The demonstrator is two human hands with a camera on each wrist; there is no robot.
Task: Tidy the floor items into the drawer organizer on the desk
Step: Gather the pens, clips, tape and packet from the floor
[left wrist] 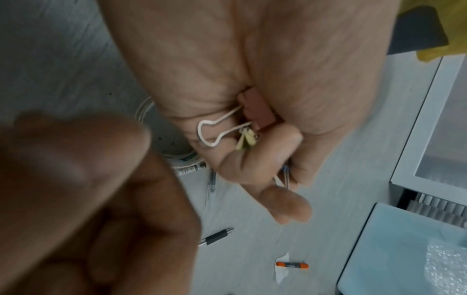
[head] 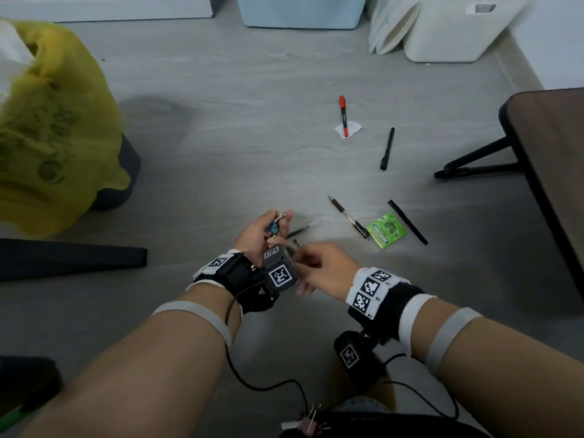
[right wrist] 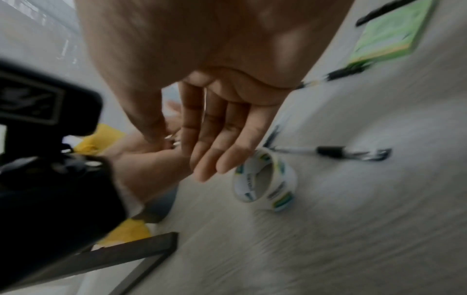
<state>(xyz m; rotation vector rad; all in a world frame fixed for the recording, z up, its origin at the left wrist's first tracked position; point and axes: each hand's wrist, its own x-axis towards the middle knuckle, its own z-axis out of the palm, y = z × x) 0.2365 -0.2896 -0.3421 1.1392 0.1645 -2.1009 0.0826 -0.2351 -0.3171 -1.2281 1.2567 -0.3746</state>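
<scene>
My left hand (head: pixel 267 227) is palm up just above the floor, its fingers curled round several binder clips (head: pixel 274 225). In the left wrist view that left hand (left wrist: pixel 252 159) grips a pink clip (left wrist: pixel 257 111) with a white wire handle (left wrist: pixel 215 131) and a yellowish clip (left wrist: pixel 246 139). My right hand (head: pixel 300 257) hovers beside the left wrist; its fingers (right wrist: pixel 215 151) are straight and hold nothing. A tape roll (right wrist: pixel 265 179) stands on the floor just under them. A red marker (head: pixel 343 116), black pen (head: pixel 387 149), clear pen (head: pixel 349 216) and green gum pack (head: pixel 386 230) lie further right.
A dark desk (head: pixel 550 172) with black legs (head: pixel 474 162) stands at the right. A yellow plush cover (head: pixel 47 121) fills the left. A white bin (head: pixel 452 30) and a pale blue box (head: pixel 303 11) line the far wall. A black stick (head: pixel 407 222) lies beside the gum.
</scene>
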